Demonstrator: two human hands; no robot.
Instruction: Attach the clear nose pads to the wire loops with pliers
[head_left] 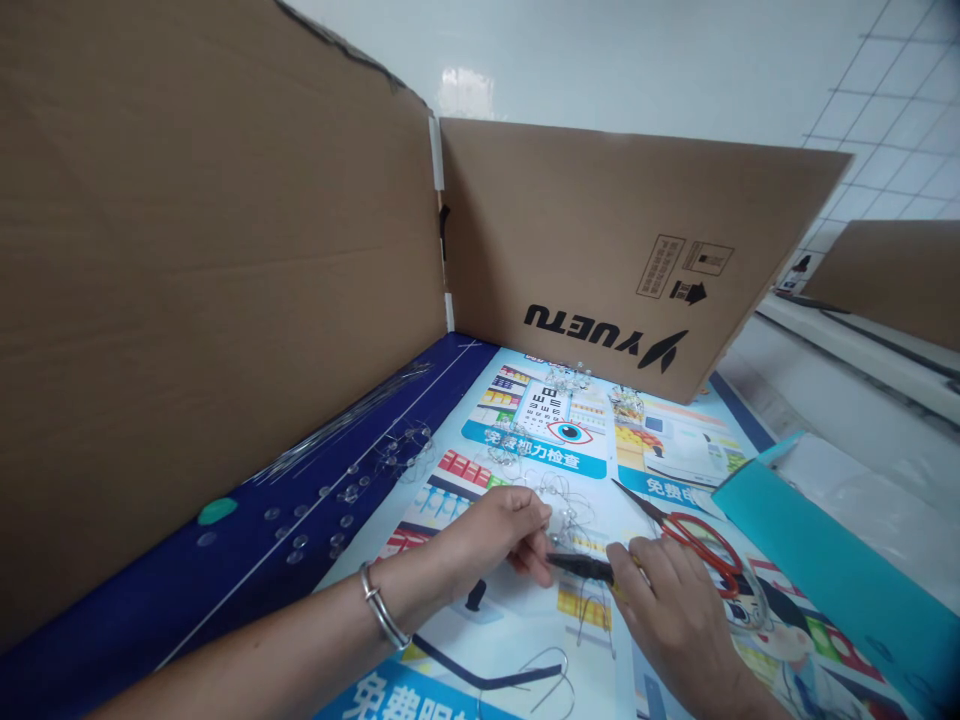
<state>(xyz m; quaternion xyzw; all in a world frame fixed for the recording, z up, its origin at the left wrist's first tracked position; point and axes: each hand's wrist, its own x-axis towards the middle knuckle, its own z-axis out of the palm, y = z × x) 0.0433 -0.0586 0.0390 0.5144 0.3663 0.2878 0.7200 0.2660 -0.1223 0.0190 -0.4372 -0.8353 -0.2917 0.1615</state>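
My left hand, with a silver bangle on its wrist, is closed in a pinch on a looped wire piece with transparent beads. My right hand is wrapped round pliers with dark, narrow jaws. The jaw tips meet the fingers of my left hand; exactly what lies between them is too small to tell. Just past my right hand lie red-handled scissors, their blades pointing away to the left. A bent thin wire lies on the printed sheet nearer to me.
Tall cardboard panels stand at the left and back. Loose transparent beads, straight wires and a green piece lie on the blue strip. Several beaded wire pieces lie farther off. A turquoise box stands at the right.
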